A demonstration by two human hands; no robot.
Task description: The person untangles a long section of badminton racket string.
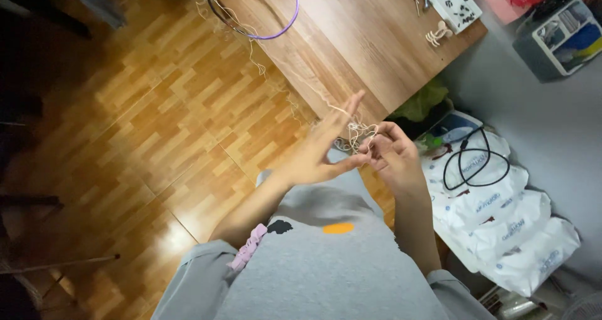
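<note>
The left hand (316,154) is held out flat and mostly open, its fingers stretched up toward the edge of the wooden table (351,50), with the thumb drawn across to meet the right hand (392,154). The right hand is curled nearly closed, and a small tangle of pale thread (357,132) is pinched at its fingertips; one strand is seen looped over the raised fingers of the left hand. The tangle lies between the two hands, just below the near edge of the table, and is touched by both, though it is gripped more firmly by the right. From the tangle, the thread's long run is carried up and to the left, along and over the table edge, toward a purple hoop (276,25) lying farther back on the table. The thread is thin, cream-coloured and frizzy, knotted loosely into loops; its exact path among the fingers cannot be made out. Further back on the table, a small wooden clip (438,33) and a white tray (456,5) of small dark pieces are set. Beside the table, to the right, white plastic bags (501,220) with a black cable (473,163) on top are lying on the floor.
</note>
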